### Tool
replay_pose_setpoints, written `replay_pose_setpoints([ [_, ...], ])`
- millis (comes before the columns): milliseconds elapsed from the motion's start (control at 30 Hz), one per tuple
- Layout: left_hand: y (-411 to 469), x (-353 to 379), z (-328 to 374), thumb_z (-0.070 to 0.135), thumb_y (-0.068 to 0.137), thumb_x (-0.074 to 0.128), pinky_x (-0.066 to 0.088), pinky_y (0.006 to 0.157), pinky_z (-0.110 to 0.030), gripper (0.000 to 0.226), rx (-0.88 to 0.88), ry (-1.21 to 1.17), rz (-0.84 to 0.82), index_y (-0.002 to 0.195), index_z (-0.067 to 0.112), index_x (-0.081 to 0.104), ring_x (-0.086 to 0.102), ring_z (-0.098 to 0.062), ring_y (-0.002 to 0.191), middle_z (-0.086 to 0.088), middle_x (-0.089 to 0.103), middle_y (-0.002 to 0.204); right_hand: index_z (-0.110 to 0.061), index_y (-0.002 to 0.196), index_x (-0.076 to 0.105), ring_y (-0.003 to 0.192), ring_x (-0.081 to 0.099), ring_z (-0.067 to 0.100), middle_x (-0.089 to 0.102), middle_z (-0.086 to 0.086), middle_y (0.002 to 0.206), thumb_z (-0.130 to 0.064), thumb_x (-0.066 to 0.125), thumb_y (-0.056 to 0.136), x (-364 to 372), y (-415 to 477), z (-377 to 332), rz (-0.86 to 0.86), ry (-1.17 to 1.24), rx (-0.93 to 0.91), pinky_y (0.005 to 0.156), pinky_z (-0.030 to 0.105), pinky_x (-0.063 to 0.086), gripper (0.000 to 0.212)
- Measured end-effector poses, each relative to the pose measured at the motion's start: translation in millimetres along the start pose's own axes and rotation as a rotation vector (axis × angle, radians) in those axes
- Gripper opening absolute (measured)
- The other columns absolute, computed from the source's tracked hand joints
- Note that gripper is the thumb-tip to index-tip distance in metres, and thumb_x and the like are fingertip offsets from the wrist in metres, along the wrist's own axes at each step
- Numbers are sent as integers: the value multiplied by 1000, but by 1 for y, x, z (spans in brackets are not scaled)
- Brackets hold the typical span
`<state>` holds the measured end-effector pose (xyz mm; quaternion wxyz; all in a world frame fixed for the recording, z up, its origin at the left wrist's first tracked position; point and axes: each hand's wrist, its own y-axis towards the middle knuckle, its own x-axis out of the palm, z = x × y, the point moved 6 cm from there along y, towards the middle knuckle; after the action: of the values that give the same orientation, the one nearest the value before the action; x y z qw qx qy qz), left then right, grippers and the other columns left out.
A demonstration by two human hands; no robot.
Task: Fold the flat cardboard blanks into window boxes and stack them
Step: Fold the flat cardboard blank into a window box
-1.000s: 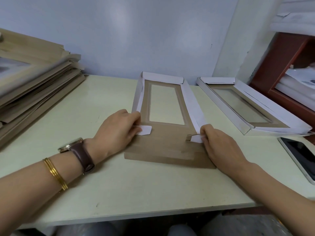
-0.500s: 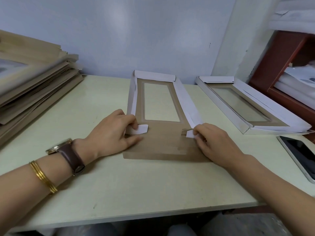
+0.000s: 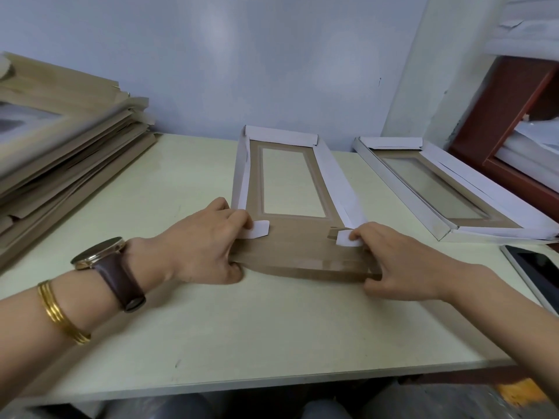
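The table (image 3: 211, 343) is pale and takes up most of the room in front of the person, pushed against a light blue wall (image 3: 242, 55). On its left side sits a tall, untidy pile of flat brown blanks (image 3: 66, 140). At the right, set at an angle, lies a folded window box (image 3: 447, 192) with white walls up and a clear pane in its floor. Behind that is a red-brown shelf (image 3: 514, 122) holding white stock.

In the middle of the table lies the blank (image 3: 299, 237) being worked. Its far end wall and both long side walls are already raised, white inside, around a brown panel with a window. The near end flap is still low, lifting only slightly off the table.

The left hand (image 3: 205, 246) grips the blank's near left corner: fingers curled over the side wall, pressing a small white tab (image 3: 257, 229) inward, thumb tucked under the near flap's edge. The right hand (image 3: 402, 261) mirrors it at the near right corner, fingertips pinning the other white tab (image 3: 344, 238), thumb under the flap. Both hands are part closed on the cardboard.

A phone (image 3: 538, 273) lies dark at the table's right edge. The left wrist wears a brown-strapped watch (image 3: 106, 261) and gold bangles (image 3: 60, 316).
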<state>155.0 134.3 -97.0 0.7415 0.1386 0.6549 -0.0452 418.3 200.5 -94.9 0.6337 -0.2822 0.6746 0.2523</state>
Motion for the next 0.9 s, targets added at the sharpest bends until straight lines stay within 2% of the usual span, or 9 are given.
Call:
replay_pose_setpoints([
  [133,2,2,-2,31,75,59,42,78,-25,48,10,-37,80,119,18,43,34,-14,104,6,57,103,-21,134,31,107,32,0,30,-17,118,-25,61,71,4,2,6,-37,-12,24,85,15,32,69],
  [267,3,2,-4,27,84,59,36,75,-21,36,49,-89,139,117,18,47,34,-13,103,8,58,102,-24,131,34,103,32,-3,32,-19,114,-21,62,71,5,4,11,-49,15,16,83,14,32,66],
  [367,4,0,-6,31,91,55,34,69,-20,20,36,-179,185,109,22,52,32,-11,99,10,58,94,-31,115,46,97,41,2,47,-20,105,-28,64,79,-1,7,14,8,95,18,82,23,39,40],
  [467,8,1,-9,34,95,49,36,67,-20,9,-12,-259,191,97,25,52,32,-12,93,4,53,85,-32,93,52,92,42,6,56,-14,83,-36,54,93,-9,10,17,79,131,-3,74,30,43,4],
  [533,12,1,-12,24,94,52,35,66,-18,5,-36,-292,202,95,27,47,33,-13,92,1,51,86,-31,84,50,88,42,10,53,-11,74,-35,49,97,-10,14,20,97,164,7,67,25,37,14],
  [633,18,0,-17,15,92,53,32,64,-14,17,-104,-355,222,99,26,42,38,-14,91,-1,47,91,-29,81,45,79,43,10,51,-8,72,-32,49,98,-11,19,23,148,209,37,60,22,30,17],
  [767,22,0,-22,24,93,56,31,64,-13,20,-176,-382,206,104,26,40,46,-9,84,3,46,94,-24,89,46,63,48,2,53,-5,70,-31,60,92,-15,25,31,248,306,128,54,15,34,16],
  [800,22,-1,-22,26,94,55,30,63,-14,19,-182,-393,208,106,25,40,46,-7,83,3,46,93,-24,90,47,64,48,2,53,-5,74,-33,63,90,-16,27,35,269,315,166,53,16,33,19],
  [900,23,-3,-23,30,99,44,28,63,-27,23,-197,-444,235,119,18,40,46,-19,85,-1,52,96,-21,97,47,72,52,7,56,-3,84,-35,71,85,-16,33,44,290,391,298,56,21,33,30],
])
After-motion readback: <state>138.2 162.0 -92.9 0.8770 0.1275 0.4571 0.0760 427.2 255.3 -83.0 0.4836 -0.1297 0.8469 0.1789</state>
